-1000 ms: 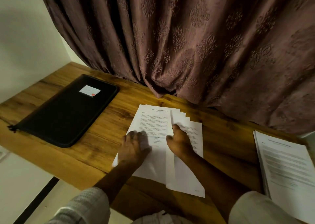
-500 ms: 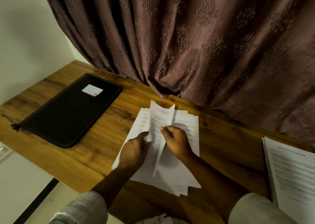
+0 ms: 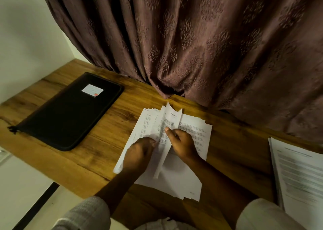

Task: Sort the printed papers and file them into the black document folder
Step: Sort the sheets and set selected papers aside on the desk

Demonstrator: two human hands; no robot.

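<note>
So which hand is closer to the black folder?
Left. The left hand grips papers nearest the black folder; the right hand pinches a sheet farther to the right.

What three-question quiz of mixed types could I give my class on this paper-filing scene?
1. True or false: the black folder lies open on the table.
2. Where is the second paper stack? A. on the folder; B. at the table's right end; C. on the floor.
3. Fill in: the right hand pinches a raised ___ from the loose sheets, which the left hand grips.

Key: 1 false, it is closed; 2 B; 3 sheet.
</note>
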